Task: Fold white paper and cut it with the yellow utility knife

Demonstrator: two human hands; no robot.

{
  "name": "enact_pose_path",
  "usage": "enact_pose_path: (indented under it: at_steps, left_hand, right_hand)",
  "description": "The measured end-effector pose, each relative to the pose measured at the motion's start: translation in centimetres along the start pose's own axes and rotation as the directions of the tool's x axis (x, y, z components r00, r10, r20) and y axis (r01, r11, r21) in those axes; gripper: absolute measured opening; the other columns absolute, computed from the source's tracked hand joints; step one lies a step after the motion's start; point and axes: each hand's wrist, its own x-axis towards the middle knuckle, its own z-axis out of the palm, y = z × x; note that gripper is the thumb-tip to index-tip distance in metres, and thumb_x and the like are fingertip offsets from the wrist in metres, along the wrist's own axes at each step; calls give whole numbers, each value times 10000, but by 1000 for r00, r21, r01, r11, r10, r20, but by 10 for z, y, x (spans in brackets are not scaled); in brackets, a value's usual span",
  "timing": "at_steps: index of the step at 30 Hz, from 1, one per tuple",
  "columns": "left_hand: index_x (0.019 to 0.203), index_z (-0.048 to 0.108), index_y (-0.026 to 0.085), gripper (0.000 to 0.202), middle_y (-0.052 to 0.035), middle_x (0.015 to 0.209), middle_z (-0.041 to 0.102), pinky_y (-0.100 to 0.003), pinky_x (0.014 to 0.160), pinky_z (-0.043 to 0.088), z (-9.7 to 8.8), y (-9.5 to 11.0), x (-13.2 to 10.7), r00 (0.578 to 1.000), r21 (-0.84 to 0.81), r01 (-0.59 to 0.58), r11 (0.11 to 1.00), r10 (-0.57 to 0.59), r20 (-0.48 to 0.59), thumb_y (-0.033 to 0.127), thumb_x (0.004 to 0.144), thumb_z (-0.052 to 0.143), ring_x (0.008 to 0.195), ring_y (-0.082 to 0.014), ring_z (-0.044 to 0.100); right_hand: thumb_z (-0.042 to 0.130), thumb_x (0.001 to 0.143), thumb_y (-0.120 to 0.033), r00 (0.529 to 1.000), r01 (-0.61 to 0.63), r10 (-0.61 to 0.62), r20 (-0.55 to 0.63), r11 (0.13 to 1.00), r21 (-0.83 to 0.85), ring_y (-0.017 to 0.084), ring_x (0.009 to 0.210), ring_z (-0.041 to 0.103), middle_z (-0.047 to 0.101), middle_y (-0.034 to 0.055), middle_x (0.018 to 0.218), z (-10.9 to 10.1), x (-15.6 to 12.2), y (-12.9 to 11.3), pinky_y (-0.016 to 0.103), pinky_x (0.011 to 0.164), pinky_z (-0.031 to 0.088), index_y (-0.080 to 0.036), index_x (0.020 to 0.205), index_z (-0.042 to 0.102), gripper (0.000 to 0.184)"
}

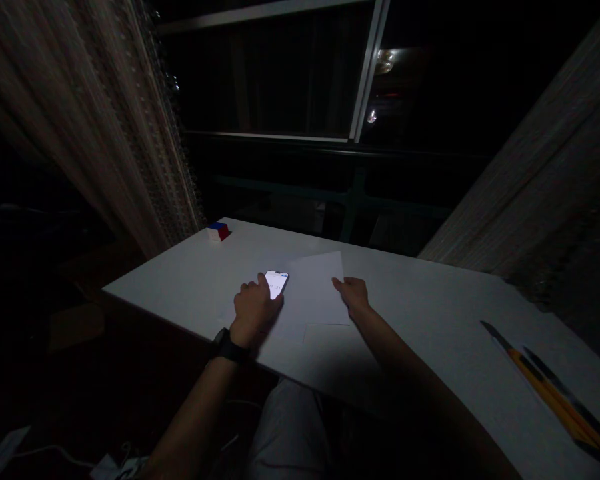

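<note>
A smartphone [277, 284] with a lit white screen lies near the middle of the white table [170, 287]. My left hand [255, 303], with a dark watch on its wrist, is closed around the phone's near end, thumb along the right side and fingers along the left. White paper [320, 293] lies just right of the phone; a second sheet seems to sit partly beneath it, though the edges are faint. My right hand [353, 293] pinches the paper's right edge between thumb and fingers.
A small blue, white and red cube [218, 231] stands at the table's far left corner. On the right lies an orange-handled cutter knife [540, 383] beside a slim dark tool [555, 380]. Curtains [125, 120] hang at both sides of a dark window [280, 73].
</note>
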Motion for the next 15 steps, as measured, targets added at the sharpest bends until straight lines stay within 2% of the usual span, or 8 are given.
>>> enact_pose_path:
  at_steps: [5, 9, 12, 15]
  left_hand:
    - [1181, 455, 74, 594, -215, 963, 639, -370, 700, 428, -2, -7, 7, 1000, -67, 26, 997, -25, 17, 533, 804, 433, 935, -338, 575]
    - [1177, 452, 79, 600, -222, 964, 641, -369, 701, 423, -3, -9, 10, 999, -90, 43, 995, -42, 18, 548, 805, 429, 935, -336, 577]
    - [1170, 451, 78, 587, -220, 976, 638, -371, 701, 424, -4, -7, 9, 998, -91, 62, 994, -61, 12, 542, 811, 427, 927, -332, 581]
    - [1150, 465, 69, 566, -219, 961, 636, -369, 685, 425, -5, 0, 6, 998, -92, 58, 994, -59, -10, 532, 829, 409, 904, -330, 582]
  right_hand:
    - [644, 630, -373, 999, 22, -24, -32, 998, -50, 235, 729, 625, 680, 65, 700, 18, -7, -5, 295, 599, 425, -210, 643, 626, 164]
    - [620, 664, -357, 997, 42, -43, 57, 999, 9, 221, 712, 638, 694, 57, 704, 32, -11, -10, 285, 581, 442, -195, 752, 657, 188]
    - [592, 691, -381, 990, 68, -77, 116, 994, 80, 212, 691, 644, 693, 51, 686, 29, -10, -9, 278, 564, 449, -184, 807, 661, 239]
    - [527, 731, -422, 986, 95, -112, 122, 985, 141, 209, 676, 643, 689, 55, 681, 10, -5, -5, 279, 551, 454, -177, 867, 643, 303]
